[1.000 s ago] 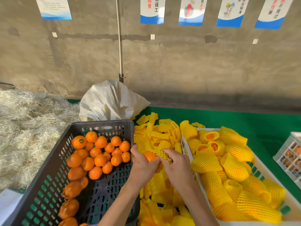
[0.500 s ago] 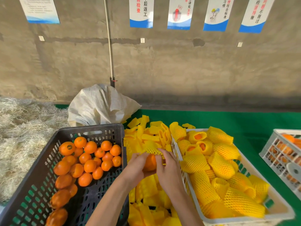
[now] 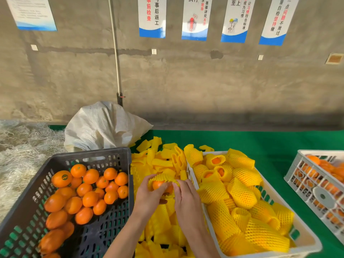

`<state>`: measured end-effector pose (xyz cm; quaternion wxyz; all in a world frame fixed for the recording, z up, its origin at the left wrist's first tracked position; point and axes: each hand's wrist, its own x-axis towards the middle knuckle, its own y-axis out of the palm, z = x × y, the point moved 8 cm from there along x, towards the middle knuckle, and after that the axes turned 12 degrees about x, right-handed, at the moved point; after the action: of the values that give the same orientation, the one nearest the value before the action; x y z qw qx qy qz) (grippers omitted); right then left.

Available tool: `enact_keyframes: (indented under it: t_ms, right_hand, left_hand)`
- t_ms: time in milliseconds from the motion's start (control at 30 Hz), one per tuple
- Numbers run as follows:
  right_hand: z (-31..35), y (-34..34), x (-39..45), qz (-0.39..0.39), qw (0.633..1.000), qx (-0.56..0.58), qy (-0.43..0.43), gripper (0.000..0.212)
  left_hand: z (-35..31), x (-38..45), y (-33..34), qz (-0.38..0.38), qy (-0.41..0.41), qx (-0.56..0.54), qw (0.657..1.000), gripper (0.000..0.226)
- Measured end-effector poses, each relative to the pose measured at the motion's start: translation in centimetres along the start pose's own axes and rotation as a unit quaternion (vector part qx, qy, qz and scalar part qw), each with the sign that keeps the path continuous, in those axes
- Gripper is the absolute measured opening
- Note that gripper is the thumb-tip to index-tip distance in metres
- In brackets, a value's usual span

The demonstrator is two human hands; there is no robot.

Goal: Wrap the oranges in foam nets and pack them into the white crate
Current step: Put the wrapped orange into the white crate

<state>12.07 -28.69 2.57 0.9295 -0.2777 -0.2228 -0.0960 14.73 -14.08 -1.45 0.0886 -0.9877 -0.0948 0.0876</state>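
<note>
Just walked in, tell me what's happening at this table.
A person is wrapping an orange: both hands, left hand and right hand, pull a yellow foam net over it. Bare oranges sit in the dark crate on the left; wrapped ones already fill much of the white crate on the right.

The counter in front of me is covered in green cloth. On it, at my left, sits a dark grey slotted crate of bare oranges; a loose heap of yellow foam nets lies just right of it. Touching that heap on the right is the white crate, filled with netted oranges. Well apart, at the far right edge, stands a second white crate. A white woven sack slumps behind the grey crate, with pale straw spread at far left.
</note>
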Motion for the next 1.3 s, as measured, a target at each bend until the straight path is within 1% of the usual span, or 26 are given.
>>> enact_keyframes:
  t_ms: [33, 67, 133, 233, 300, 400, 433, 500, 567, 633, 700, 767, 833, 900, 967, 1033, 1133, 1200, 1267, 1300]
  right_hand:
    - [0.0, 0.0, -0.1, 0.001, 1.000, -0.009, -0.003, 0.050]
    - [0.1, 0.1, -0.1, 0.011, 1.000, -0.022, -0.008, 0.052]
    - [0.3, 0.6, -0.4, 0.035, 0.998, -0.052, -0.019, 0.054]
    - [0.6, 0.5, -0.5, 0.027, 0.998, -0.045, -0.037, 0.046]
    - [0.3, 0.0, 0.0, 0.008, 0.999, -0.031, -0.022, 0.044]
    - [-0.7, 0.3, 1.5, 0.029, 0.998, -0.015, 0.046, 0.061]
    - [-0.8, 0.7, 1.9, 0.045, 0.997, -0.010, 0.057, 0.060]
    - [-0.9, 1.1, 2.5, 0.059, 0.996, 0.012, 0.065, 0.051]
    - [-1.1, 0.8, 2.9, 0.040, 0.996, 0.019, 0.077, 0.044]
    - [-1.2, 0.3, 3.1, 0.007, 0.996, 0.023, 0.091, 0.045]
    - [-1.1, 0.2, 3.1, -0.003, 0.995, 0.031, 0.095, 0.052]
    - [-0.6, 0.2, 2.8, -0.005, 0.996, 0.033, 0.083, 0.060]
    - [0.1, 0.2, 2.5, 0.000, 0.998, 0.010, 0.059, 0.062]
    - [0.7, 0.3, 2.4, 0.010, 0.998, -0.054, 0.025, 0.063]
    - [1.3, 0.5, 2.4, 0.013, 0.995, -0.104, 0.004, 0.062]
    - [1.6, 0.6, 2.4, 0.019, 0.994, -0.112, -0.001, 0.061]
    - [1.6, 0.5, 2.1, 0.031, 0.998, -0.049, 0.003, 0.057]
    - [1.5, 0.0, 2.0, 0.036, 0.999, 0.019, -0.020, 0.049]
    - [1.5, -0.4, 1.6, 0.054, 0.996, 0.033, -0.055, 0.045]
    - [1.3, -0.6, 1.4, 0.067, 0.995, 0.024, -0.068, 0.047]
  left_hand:
    - [-0.6, 0.0, 0.1, -0.011, 0.041, 0.026, 0.999, 0.056]
    - [-0.9, -0.1, 0.1, -0.024, 0.077, 0.059, 0.995, 0.053]
    - [-1.4, -0.1, 0.2, -0.052, 0.117, 0.129, 0.983, 0.056]
    - [-1.5, 0.3, 0.0, -0.070, 0.105, 0.145, 0.981, 0.069]
    - [-1.3, 0.4, -0.5, -0.082, 0.081, 0.134, 0.984, 0.076]
    - [-1.3, 0.4, -0.3, -0.054, 0.086, 0.145, 0.984, 0.068]
    - [-1.4, 0.3, 0.0, -0.037, 0.096, 0.145, 0.984, 0.064]
    - [-1.9, 0.2, 0.4, -0.008, 0.118, 0.121, 0.986, 0.056]
    - [-2.4, -0.1, 0.5, 0.007, 0.133, 0.080, 0.988, 0.048]
    - [-2.5, -0.3, 0.6, 0.024, 0.111, 0.008, 0.994, 0.046]
    - [-2.3, -0.3, 0.9, 0.050, 0.078, -0.053, 0.994, 0.051]
    - [-2.4, -0.4, 1.1, 0.057, 0.057, -0.086, 0.993, 0.057]
    - [-2.4, -0.1, 1.0, 0.040, 0.032, -0.081, 0.995, 0.065]
    - [-2.3, 0.3, 1.0, 0.023, 0.013, -0.029, 0.999, 0.069]
    - [-2.3, 0.7, 1.2, 0.024, 0.021, 0.020, 0.999, 0.063]
    - [-2.8, 0.7, 1.4, 0.025, 0.039, 0.038, 0.998, 0.055]
    - [-2.8, 1.1, 1.1, -0.005, 0.042, 0.050, 0.998, 0.046]
    - [-2.6, 1.2, 0.7, -0.027, 0.032, 0.037, 0.998, 0.030]
    - [-2.4, 1.0, 1.0, -0.017, 0.018, 0.001, 1.000, 0.013]
    - [-2.4, 0.8, 1.5, -0.009, 0.005, -0.015, 1.000, 0.011]
